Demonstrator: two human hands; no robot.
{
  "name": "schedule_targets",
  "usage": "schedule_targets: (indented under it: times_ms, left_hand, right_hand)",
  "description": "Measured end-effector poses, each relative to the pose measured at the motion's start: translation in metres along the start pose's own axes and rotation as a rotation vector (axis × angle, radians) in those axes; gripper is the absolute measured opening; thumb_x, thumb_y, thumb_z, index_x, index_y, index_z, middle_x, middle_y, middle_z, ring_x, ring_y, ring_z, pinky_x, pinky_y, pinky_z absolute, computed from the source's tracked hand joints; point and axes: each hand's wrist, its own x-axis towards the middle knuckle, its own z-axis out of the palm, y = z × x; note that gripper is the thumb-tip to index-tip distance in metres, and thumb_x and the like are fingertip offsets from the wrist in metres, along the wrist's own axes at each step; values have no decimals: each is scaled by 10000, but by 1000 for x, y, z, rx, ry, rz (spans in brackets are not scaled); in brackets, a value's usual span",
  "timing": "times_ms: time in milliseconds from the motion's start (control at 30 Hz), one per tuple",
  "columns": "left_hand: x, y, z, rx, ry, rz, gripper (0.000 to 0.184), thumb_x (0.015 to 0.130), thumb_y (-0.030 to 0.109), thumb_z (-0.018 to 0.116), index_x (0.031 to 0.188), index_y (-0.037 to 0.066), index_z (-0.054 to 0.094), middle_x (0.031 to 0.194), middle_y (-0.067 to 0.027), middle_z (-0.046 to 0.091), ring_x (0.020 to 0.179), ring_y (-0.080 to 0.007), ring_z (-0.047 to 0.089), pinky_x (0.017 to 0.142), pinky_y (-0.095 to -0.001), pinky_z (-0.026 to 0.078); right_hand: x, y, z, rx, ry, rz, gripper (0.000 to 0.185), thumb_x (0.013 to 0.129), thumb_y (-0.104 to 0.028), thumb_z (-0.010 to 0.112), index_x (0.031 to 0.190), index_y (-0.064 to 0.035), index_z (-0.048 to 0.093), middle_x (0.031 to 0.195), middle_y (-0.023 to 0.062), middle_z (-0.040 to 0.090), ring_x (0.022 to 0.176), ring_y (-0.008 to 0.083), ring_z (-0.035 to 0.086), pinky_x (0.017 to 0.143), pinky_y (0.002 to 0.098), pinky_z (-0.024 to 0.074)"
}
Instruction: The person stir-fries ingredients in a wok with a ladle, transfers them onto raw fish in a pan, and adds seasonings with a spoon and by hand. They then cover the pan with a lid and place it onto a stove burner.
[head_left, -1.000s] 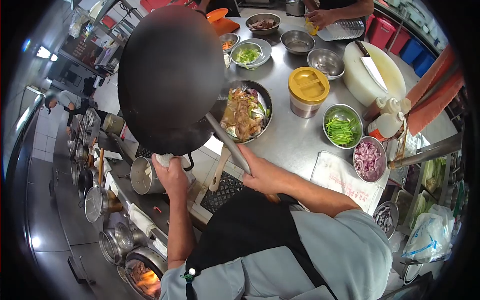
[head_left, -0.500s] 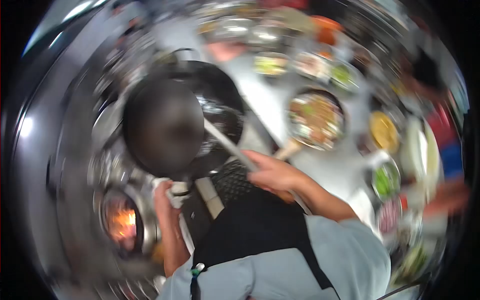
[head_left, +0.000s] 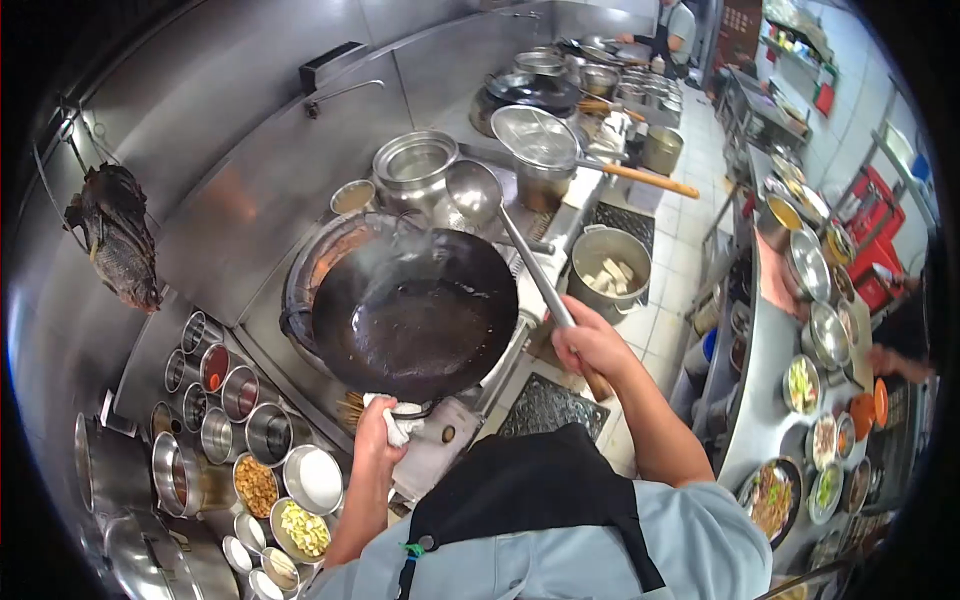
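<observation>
A dark wok point(head_left: 415, 325) with a thin wet film and faint steam is tilted at the front of the stove burner ring point(head_left: 310, 265). My left hand point(head_left: 376, 442) is closed round its near handle through a folded white cloth point(head_left: 402, 425). In my right hand point(head_left: 597, 348) is a long-handled metal ladle point(head_left: 538, 270), gripped near its wooden end. The ladle's bowl is raised beyond the wok's upper right rim, in front of a metal pot point(head_left: 415, 160).
Seasoning tins point(head_left: 240, 393) and ingredient bowls point(head_left: 303, 528) crowd the left. A wire strainer point(head_left: 537, 135) rests on a pot ahead. A stockpot point(head_left: 610, 265) with pale chunks stands right of the stove. The side counter point(head_left: 745, 420) holds a plated dish point(head_left: 772, 500).
My view has swung from the counter of dishes to the stove. The wok has come round to the burner, and the ladle now points up and away from it. Both grips remain.
</observation>
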Motion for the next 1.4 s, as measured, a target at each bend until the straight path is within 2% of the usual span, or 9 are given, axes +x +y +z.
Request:
schedule_targets:
  times_ms: [333, 467, 567, 700, 800, 1033, 1133, 1300, 1400]
  left_hand:
    - [88, -25, 76, -291, 299, 64, 202, 821, 227, 655, 1002, 165, 592, 877, -34, 663, 721, -241, 650, 550, -369, 511]
    - [140, -27, 98, -374, 403, 206, 193, 868, 201, 642, 1043, 146, 581, 942, -61, 684, 812, -262, 696, 627, -411, 559]
    - [161, -15, 103, -371, 442, 188, 190, 892, 209, 650, 1052, 145, 570, 973, -51, 673, 865, -263, 693, 703, -419, 567]
    - [161, -19, 83, -84, 432, 225, 371, 1008, 413, 614, 1214, 108, 574, 1135, -40, 646, 968, -209, 601, 848, -415, 507]
    - [105, -28, 39, 691, 680, 505, 396, 1018, 324, 629, 1268, 26, 563, 1093, -74, 659, 943, -150, 609, 851, -327, 510]
    - [-14, -71, -39, 676, 872, 553, 512, 955, 341, 703, 1267, -38, 559, 1082, -158, 683, 943, -243, 647, 873, -360, 506]
    - [17, -137, -100, 1266, 1126, 478, 638, 920, 462, 698, 1250, -71, 581, 1234, -341, 605, 1164, -458, 569, 989, -518, 433]
    - [-3, -122, -72, 913, 980, 390, 502, 943, 385, 701, 1156, -61, 609, 1169, -269, 635, 1013, -412, 628, 891, -492, 511]
    - [25, -130, -103, 1396, 1216, 246, 409, 957, 310, 703, 1150, -36, 598, 1133, -203, 644, 950, -340, 637, 835, -453, 531]
  right_hand:
    - [476, -18, -43, -512, 66, 2, 73, 834, -89, 568, 880, -37, 587, 599, 40, 522, 465, 178, 505, 432, 340, 434]
    - [584, -24, -42, -741, -75, 71, 109, 825, -85, 590, 722, -63, 561, 574, 42, 524, 450, 171, 502, 424, 321, 421]
    - [643, 13, -69, 571, -203, 407, 135, 813, -19, 683, 761, -85, 578, 679, 3, 582, 605, 130, 589, 541, 274, 458]
    - [628, 17, -83, 999, -403, 482, 65, 867, -23, 631, 877, 1, 572, 676, -10, 550, 564, 87, 551, 480, 226, 413]
    - [571, -10, -79, 1034, -554, 574, 143, 887, -25, 601, 998, 57, 563, 682, -14, 537, 548, 74, 536, 445, 216, 405]
    - [442, -41, -45, 990, -616, 658, 231, 926, -49, 577, 1121, 57, 512, 687, -34, 512, 549, 53, 527, 428, 203, 387]
    - [371, -19, -45, 462, -447, 395, 283, 922, -76, 619, 1191, -54, 534, 718, -19, 546, 533, 76, 524, 433, 237, 381]
    - [268, 170, -85, -497, 120, -194, 716, 895, -122, 622, 1565, -115, 371, 910, 125, 664, 761, 232, 627, 666, 388, 538]
    - [178, 153, -78, -972, 208, 161, 610, 937, -141, 561, 1529, -110, 418, 1138, 272, 675, 1014, 368, 689, 860, 485, 546]
